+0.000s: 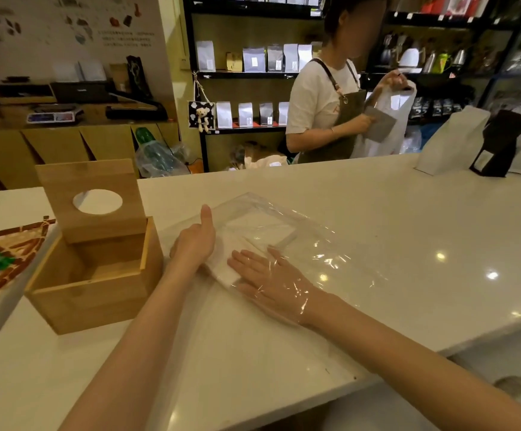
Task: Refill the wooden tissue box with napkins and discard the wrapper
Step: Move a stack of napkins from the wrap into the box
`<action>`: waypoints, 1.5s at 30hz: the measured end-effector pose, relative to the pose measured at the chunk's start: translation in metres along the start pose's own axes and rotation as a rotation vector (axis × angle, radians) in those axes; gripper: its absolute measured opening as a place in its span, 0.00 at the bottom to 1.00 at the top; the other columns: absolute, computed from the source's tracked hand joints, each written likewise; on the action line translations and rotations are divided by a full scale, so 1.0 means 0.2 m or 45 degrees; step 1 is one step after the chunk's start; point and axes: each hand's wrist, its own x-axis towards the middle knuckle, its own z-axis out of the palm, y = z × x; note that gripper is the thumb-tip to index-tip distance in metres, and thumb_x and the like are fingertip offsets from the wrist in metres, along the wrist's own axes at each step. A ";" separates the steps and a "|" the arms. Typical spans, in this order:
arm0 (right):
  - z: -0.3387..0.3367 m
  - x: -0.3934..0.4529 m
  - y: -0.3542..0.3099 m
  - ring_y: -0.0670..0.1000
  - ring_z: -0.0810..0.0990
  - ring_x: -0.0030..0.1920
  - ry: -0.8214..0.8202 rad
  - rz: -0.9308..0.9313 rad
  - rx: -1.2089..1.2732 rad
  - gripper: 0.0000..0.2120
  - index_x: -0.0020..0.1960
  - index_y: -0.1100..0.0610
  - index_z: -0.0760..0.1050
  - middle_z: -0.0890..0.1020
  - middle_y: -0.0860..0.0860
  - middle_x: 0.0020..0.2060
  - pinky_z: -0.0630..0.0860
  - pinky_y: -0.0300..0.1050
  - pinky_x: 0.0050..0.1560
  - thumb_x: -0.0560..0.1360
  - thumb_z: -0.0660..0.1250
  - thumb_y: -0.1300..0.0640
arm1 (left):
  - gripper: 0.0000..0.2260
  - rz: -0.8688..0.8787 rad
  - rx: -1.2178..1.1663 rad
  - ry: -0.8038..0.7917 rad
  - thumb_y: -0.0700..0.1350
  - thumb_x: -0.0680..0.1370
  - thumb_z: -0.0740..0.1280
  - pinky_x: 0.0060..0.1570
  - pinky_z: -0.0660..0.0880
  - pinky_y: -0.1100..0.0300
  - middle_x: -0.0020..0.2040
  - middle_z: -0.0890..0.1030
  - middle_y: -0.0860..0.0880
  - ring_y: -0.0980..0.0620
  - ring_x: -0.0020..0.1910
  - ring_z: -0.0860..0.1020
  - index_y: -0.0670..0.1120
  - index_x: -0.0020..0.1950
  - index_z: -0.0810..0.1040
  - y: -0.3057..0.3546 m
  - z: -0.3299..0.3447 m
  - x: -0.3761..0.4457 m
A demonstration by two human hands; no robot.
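The wooden tissue box (97, 290) stands open and empty on the white counter, its lid (94, 200) with an oval hole tilted upright at the back. Right of it lies a clear plastic wrapper (309, 241) with a stack of white napkins (253, 231) inside. My right hand (271, 281) reaches inside the wrapper, fingers straight and flat on the napkins. My left hand (195, 241) holds the left edge of the napkin stack, thumb raised, fingers curled under and hidden.
A person in an apron (330, 98) stands behind the counter handling a white bag. White and black pouches (452, 141) stand at the counter's far right. A patterned cloth (7, 253) lies at the left edge. Shelves of bags fill the back.
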 end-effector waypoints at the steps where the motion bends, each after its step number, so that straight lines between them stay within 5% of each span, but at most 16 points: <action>1: -0.01 -0.03 0.02 0.39 0.49 0.74 0.084 -0.018 -0.050 0.39 0.73 0.59 0.56 0.55 0.54 0.75 0.58 0.52 0.62 0.76 0.26 0.40 | 0.37 -0.013 -0.004 -0.007 0.64 0.76 0.37 0.68 0.60 0.48 0.69 0.68 0.38 0.39 0.67 0.67 0.40 0.69 0.65 -0.01 0.01 0.00; 2: -0.01 -0.07 0.03 0.36 0.44 0.73 0.052 -0.064 -0.038 0.39 0.74 0.57 0.54 0.52 0.51 0.75 0.56 0.56 0.66 0.75 0.25 0.38 | 0.37 -0.028 -0.017 -0.012 0.64 0.75 0.37 0.68 0.61 0.48 0.69 0.69 0.38 0.39 0.67 0.67 0.40 0.69 0.65 -0.01 0.01 0.01; 5: 0.03 -0.21 0.08 0.46 0.60 0.73 -0.103 -0.125 0.030 0.34 0.73 0.54 0.59 0.63 0.50 0.73 0.49 0.57 0.75 0.76 0.31 0.40 | 0.34 -0.023 0.001 -0.004 0.63 0.77 0.39 0.68 0.61 0.48 0.69 0.69 0.39 0.40 0.67 0.67 0.41 0.70 0.64 -0.04 0.05 0.03; 9: -0.04 -0.41 0.12 0.40 0.43 0.74 -0.228 -0.083 0.058 0.34 0.75 0.48 0.45 0.49 0.43 0.76 0.32 0.48 0.73 0.72 0.30 0.38 | 0.30 0.029 0.079 -0.037 0.62 0.77 0.40 0.70 0.59 0.44 0.72 0.65 0.41 0.40 0.70 0.64 0.46 0.73 0.57 -0.07 0.06 0.05; 12: -0.09 -0.55 0.14 0.39 0.43 0.74 -0.244 -0.050 0.101 0.30 0.75 0.46 0.46 0.48 0.40 0.74 0.30 0.47 0.72 0.74 0.33 0.39 | 0.35 0.001 0.044 -0.024 0.64 0.75 0.37 0.71 0.56 0.44 0.73 0.63 0.41 0.40 0.72 0.62 0.44 0.73 0.59 -0.07 0.06 0.05; 15: -0.12 -0.67 0.15 0.36 0.44 0.74 -0.247 -0.023 0.154 0.28 0.75 0.44 0.48 0.50 0.39 0.74 0.31 0.45 0.72 0.76 0.37 0.39 | 0.28 0.109 0.167 0.068 0.57 0.79 0.41 0.69 0.59 0.43 0.72 0.65 0.39 0.39 0.70 0.63 0.42 0.73 0.57 -0.10 0.08 0.04; 23: -0.07 -0.88 0.19 0.43 0.66 0.69 0.134 -0.029 -0.005 0.30 0.68 0.50 0.66 0.73 0.46 0.67 0.54 0.49 0.71 0.68 0.67 0.46 | 0.20 0.182 0.152 0.170 0.46 0.80 0.46 0.67 0.62 0.39 0.69 0.67 0.35 0.35 0.67 0.66 0.41 0.71 0.57 -0.13 0.10 0.04; 32: -0.17 -0.92 0.22 0.44 0.79 0.54 0.493 -0.038 0.166 0.14 0.59 0.51 0.73 0.83 0.47 0.53 0.67 0.46 0.64 0.75 0.61 0.51 | 0.22 0.340 0.375 0.179 0.47 0.80 0.43 0.70 0.53 0.39 0.71 0.66 0.38 0.38 0.70 0.62 0.40 0.70 0.61 -0.15 0.10 0.06; 37: -0.46 -0.83 0.16 0.43 0.79 0.40 0.791 0.214 0.611 0.12 0.48 0.51 0.79 0.82 0.38 0.34 0.75 0.36 0.46 0.69 0.67 0.44 | 0.19 0.350 0.211 0.220 0.43 0.79 0.46 0.69 0.56 0.38 0.67 0.69 0.37 0.38 0.68 0.64 0.40 0.64 0.67 -0.14 0.09 0.01; 41: -0.62 -0.68 0.15 0.42 0.80 0.39 0.793 0.417 0.943 0.07 0.40 0.46 0.80 0.83 0.39 0.37 0.75 0.30 0.39 0.64 0.67 0.47 | 0.16 0.530 -0.098 0.307 0.45 0.79 0.55 0.66 0.64 0.45 0.65 0.74 0.41 0.42 0.65 0.69 0.41 0.63 0.72 -0.04 0.03 -0.22; 45: -0.62 -0.45 0.15 0.59 0.81 0.43 0.618 0.595 1.179 0.06 0.44 0.61 0.81 0.83 0.61 0.43 0.77 0.44 0.43 0.70 0.68 0.60 | 0.11 0.619 -0.520 0.230 0.43 0.78 0.57 0.44 0.72 0.59 0.44 0.83 0.48 0.51 0.45 0.78 0.45 0.44 0.80 0.04 -0.14 -0.55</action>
